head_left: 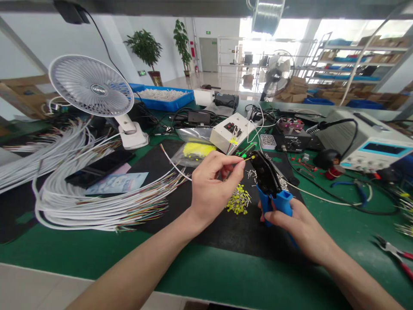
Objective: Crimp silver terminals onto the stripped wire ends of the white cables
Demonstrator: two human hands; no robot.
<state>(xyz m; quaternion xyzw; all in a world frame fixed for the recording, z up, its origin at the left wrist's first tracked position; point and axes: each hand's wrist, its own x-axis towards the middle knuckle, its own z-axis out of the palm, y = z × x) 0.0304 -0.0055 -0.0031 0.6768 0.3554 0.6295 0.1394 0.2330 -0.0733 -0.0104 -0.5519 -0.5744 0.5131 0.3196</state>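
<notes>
My left hand is closed in a pinch on a thin yellow wire. A small yellow piece sits at the wire's far end, right beside the jaws of the crimping pliers; whether it touches them I cannot tell. My right hand is wrapped round the pliers' blue handles, which stand somewhat apart, with the black head pointing up and away. Below my left hand lies a pile of small metal terminals with yellow ends. Loose silver terminals lie behind the pliers, partly hidden.
Bundled white cables with stripped coloured ends spread over the left side. A white fan, a phone and a bag of yellow pieces stand or lie beyond. On the right are a power supply and red-handled cutters.
</notes>
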